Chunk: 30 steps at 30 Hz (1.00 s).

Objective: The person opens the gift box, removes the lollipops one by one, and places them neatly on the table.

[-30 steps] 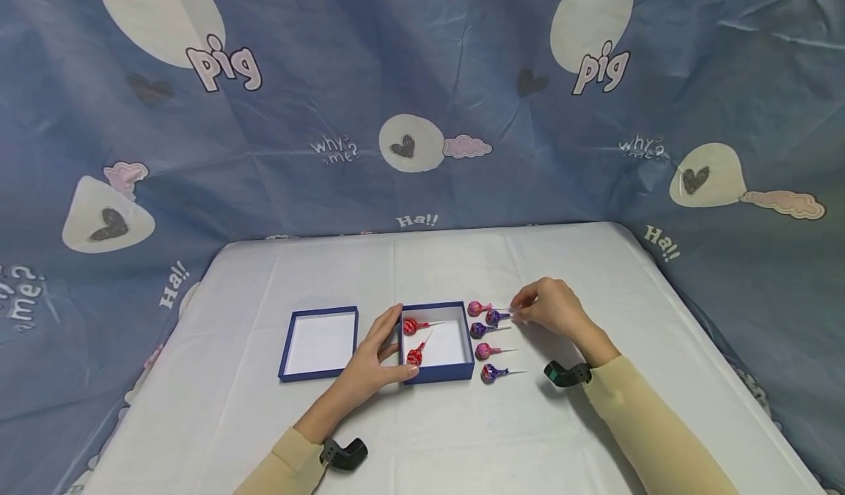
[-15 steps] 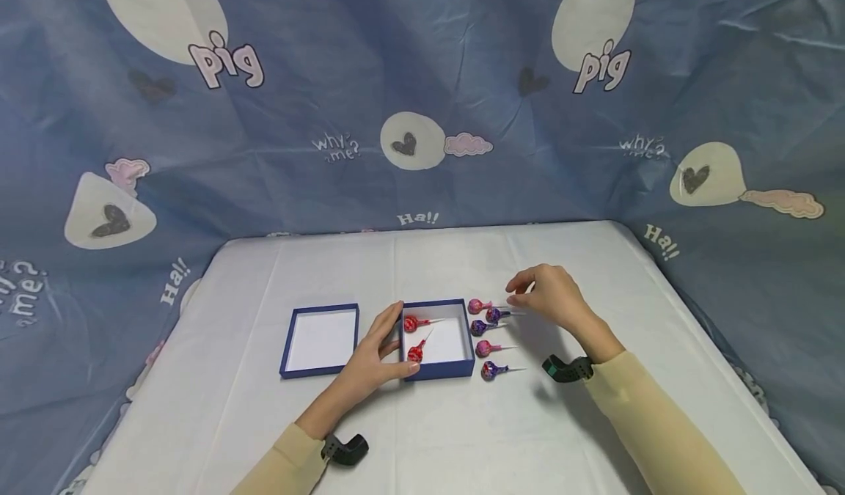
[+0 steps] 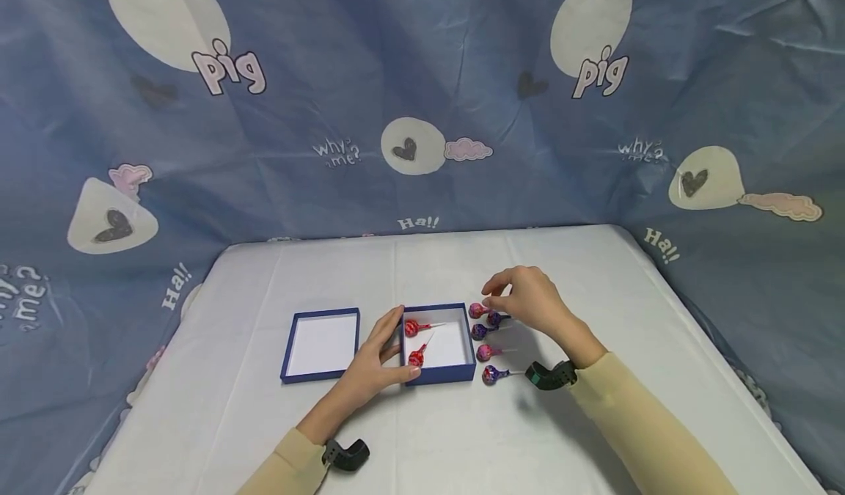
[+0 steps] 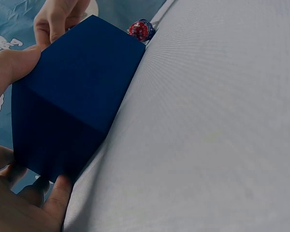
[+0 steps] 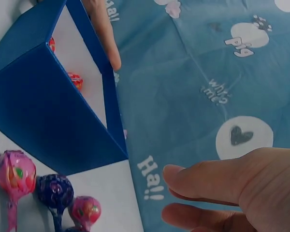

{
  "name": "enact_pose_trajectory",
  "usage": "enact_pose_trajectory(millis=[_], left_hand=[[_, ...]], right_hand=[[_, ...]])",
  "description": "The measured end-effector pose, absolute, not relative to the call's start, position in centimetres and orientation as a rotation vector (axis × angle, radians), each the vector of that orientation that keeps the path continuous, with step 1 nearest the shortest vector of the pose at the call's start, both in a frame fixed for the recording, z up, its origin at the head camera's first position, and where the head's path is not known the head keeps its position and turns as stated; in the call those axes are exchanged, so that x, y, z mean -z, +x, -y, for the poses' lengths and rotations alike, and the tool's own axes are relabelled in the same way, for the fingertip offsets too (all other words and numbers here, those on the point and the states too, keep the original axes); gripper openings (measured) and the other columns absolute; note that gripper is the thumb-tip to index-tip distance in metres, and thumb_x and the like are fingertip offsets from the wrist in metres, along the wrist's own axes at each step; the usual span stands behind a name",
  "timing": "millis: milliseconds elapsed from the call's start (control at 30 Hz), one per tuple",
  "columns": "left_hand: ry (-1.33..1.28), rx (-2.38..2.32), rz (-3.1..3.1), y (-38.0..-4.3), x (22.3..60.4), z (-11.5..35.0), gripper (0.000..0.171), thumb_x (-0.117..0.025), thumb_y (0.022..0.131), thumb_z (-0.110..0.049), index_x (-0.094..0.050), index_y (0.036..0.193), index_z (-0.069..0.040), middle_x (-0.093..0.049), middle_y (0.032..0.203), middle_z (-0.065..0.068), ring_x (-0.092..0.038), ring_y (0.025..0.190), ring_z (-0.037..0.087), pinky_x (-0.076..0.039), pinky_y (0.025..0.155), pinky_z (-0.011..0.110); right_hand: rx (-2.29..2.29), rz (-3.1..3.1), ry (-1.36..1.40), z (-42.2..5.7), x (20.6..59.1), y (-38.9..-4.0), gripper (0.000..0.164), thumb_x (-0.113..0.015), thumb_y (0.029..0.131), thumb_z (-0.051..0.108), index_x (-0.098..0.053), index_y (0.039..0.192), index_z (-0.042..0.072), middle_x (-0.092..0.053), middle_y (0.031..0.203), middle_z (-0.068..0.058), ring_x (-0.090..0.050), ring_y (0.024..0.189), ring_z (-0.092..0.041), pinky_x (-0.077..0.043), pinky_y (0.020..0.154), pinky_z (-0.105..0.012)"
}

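Currently I see the right hand [image 3: 528,299], thumb and finger apart, nearest the far pink lollipop [image 3: 476,310], which lies just right of the box [image 3: 444,373], neck pointing away from it; the left hand [image 3: 370,364] grips the box's left end.

White-covered table [image 3: 455,436], blue box [image 3: 441,373], shallow blue-rimmed tray [image 3: 323,345], five lollipops [image 3: 480,331] (pink and purple)

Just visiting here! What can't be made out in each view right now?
Head: stick of the far pink lollipop, hidden by the right hand.
Left wrist: inside of the blue box, hidden by its walls.
Right wrist: sticks of the red lollipops, hidden by the box wall.
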<state>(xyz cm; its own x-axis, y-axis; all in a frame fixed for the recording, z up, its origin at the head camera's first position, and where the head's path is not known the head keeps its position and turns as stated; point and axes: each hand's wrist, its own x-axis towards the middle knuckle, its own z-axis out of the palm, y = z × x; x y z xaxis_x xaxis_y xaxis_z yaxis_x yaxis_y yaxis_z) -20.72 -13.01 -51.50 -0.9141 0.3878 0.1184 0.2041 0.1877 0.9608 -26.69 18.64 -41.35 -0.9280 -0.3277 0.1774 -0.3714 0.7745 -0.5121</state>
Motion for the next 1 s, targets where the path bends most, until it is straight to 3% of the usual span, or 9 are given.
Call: enact_pose_trajectory(millis=[733,1000], left_hand=[[0.54,-1.783,-2.322,-21.0,51.4,13.0,0.106,-0.088,0.08,-0.029,-0.019,0.158,-0.045,-0.011,0.165,-0.014,-0.018,0.15,0.013,-0.038,0.112,0.027],[0.532,-1.788,-2.315,-20.8,51.5,13.1,0.105,-0.088,0.08,-0.028,-0.02,0.158,-0.045,-0.012,0.165,-0.014,-0.019,0.15,0.013,-0.038,0.113,0.029]], right_hand=[[-0.885,2.861,0.704,-14.7,40.8,-26.6,0.015,-0.084,0.082,0.021,-0.081,0.097,0.018,-0.07,0.084,0.012,-0.057,0.062,-0.009,-0.049,0.056,-0.03],[-0.867,2.874,0.752,-13.5,41.2,-26.5,0.015,-0.085,0.081,0.02,-0.082,0.096,0.02,-0.073,0.087,0.011,-0.059,0.069,-0.006,-0.051,0.06,-0.029]])
